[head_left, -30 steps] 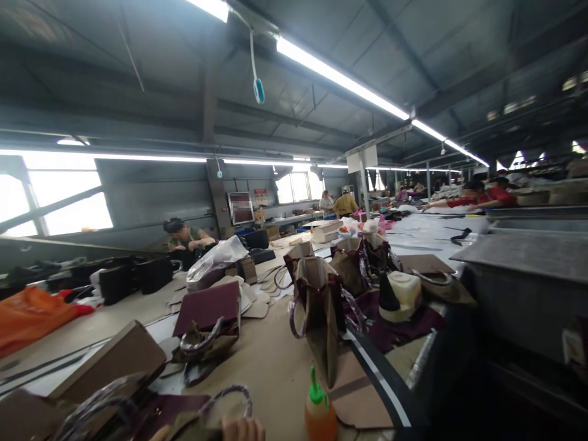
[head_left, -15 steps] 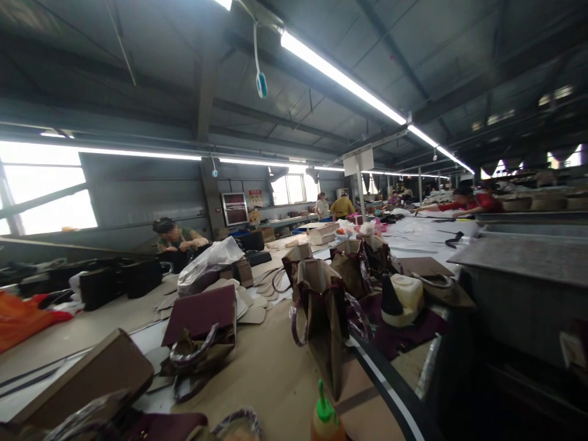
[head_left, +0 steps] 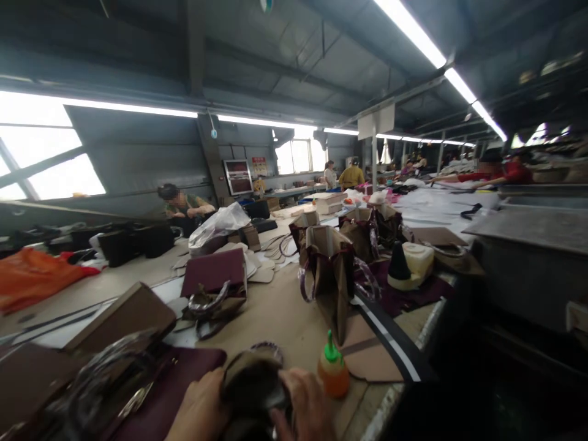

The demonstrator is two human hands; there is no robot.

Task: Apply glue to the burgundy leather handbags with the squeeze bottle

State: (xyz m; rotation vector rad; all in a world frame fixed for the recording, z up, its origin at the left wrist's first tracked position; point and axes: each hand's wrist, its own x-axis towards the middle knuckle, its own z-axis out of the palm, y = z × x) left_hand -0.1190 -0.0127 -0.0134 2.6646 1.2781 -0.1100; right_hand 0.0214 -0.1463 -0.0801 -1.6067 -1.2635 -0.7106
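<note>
At the bottom of the head view, my left hand (head_left: pixel 202 401) grips the left side of a dark olive-brown handbag (head_left: pixel 255 376). My right hand (head_left: pixel 305 401) is closed on the handbag's right side, its fingers bent over the rim. The bag's mouth faces me, and its inside is dark and blurred. A plastic-wrapped handle shows beyond the far rim. Just right of my right hand stands a squeeze bottle (head_left: pixel 333 370) with a green nozzle and orange liquid. Left of my left hand lies a maroon handbag (head_left: pixel 184 373) with wrapped handles and metal fittings.
Several upright brown bags (head_left: pixel 328 269) stand ahead on the table (head_left: pixel 271 312). Beyond them is a cream container (head_left: pixel 416 266) with a black cone. A maroon-and-brown bag (head_left: pixel 214 275) lies left of centre. The table's edge (head_left: pixel 386 407) runs along the right. Co-workers are farther off.
The view has tipped downward, so the ceiling shows less and the tabletop more. Both my hands and the bag between them now show at the bottom. The table items look otherwise unmoved.
</note>
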